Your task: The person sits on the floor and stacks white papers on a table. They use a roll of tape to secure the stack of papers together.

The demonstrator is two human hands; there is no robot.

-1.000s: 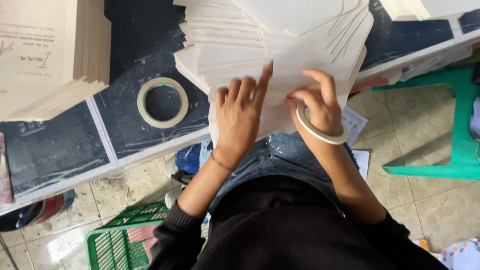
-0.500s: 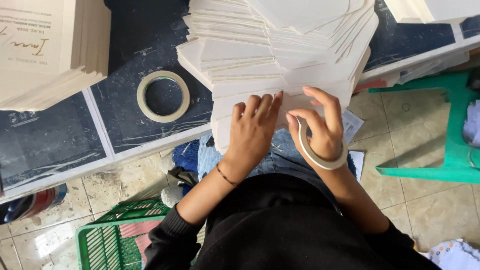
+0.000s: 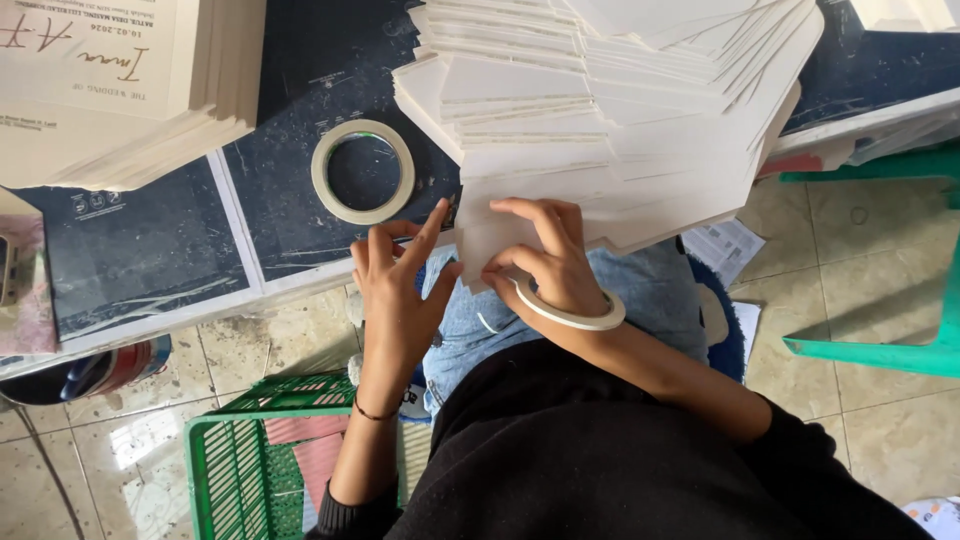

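The right hand (image 3: 550, 262), a tape roll (image 3: 568, 312) ringed round its wrist, pinches the near corner of a white card (image 3: 495, 235) at the table (image 3: 300, 215) edge. The left hand (image 3: 398, 290) is open with fingers spread, its fingertips touching that card's left edge. Behind lies the fanned card stack (image 3: 610, 100), with a second tape ring (image 3: 362, 171) flat to the left and a printed stack (image 3: 120, 80) beyond.

Both hands met at the near edge of a fanned stack of white cards (image 3: 620, 110) on the dark table (image 3: 290, 210). The left hand (image 3: 400, 290) touched the lowest card's corner; the right hand (image 3: 545, 260), wearing a tape roll (image 3: 570, 315) around its wrist, pinched it. A second tape ring (image 3: 362, 172) lay left of the stack.
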